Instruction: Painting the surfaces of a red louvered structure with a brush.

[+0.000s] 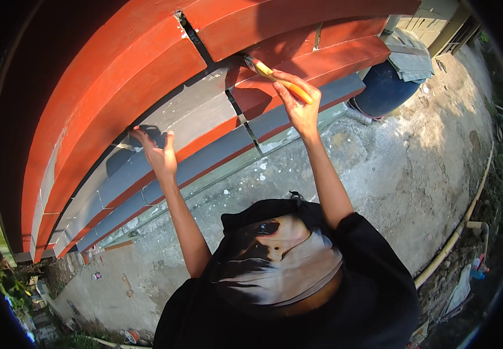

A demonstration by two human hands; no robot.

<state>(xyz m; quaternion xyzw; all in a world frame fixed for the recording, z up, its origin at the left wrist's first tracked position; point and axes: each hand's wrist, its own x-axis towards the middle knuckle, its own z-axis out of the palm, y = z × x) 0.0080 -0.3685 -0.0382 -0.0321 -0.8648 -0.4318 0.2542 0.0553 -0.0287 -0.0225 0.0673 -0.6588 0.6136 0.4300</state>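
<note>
My right hand [304, 113] is closed around the handle of a paintbrush [264, 70], yellow and orange. Its dark bristle end touches the inner corner where the red stepped ledge [315, 67] meets the overhanging red band [147, 75]. Lower and to the left, my left hand [161, 160] lies with fingers spread against the grey ledge [202, 113], holding nothing. A dark vertical strip [193, 38] cuts the upper red band, and a shorter dark strip [235, 106] divides grey from red on the ledge below.
At the right end of the ledges stands a dark blue barrel [388, 87] with grey-green sheets [411, 55] on top. White specks dot the concrete ground [373, 157] beneath. A pale pipe [452, 238] runs along the far right, beside plants and litter.
</note>
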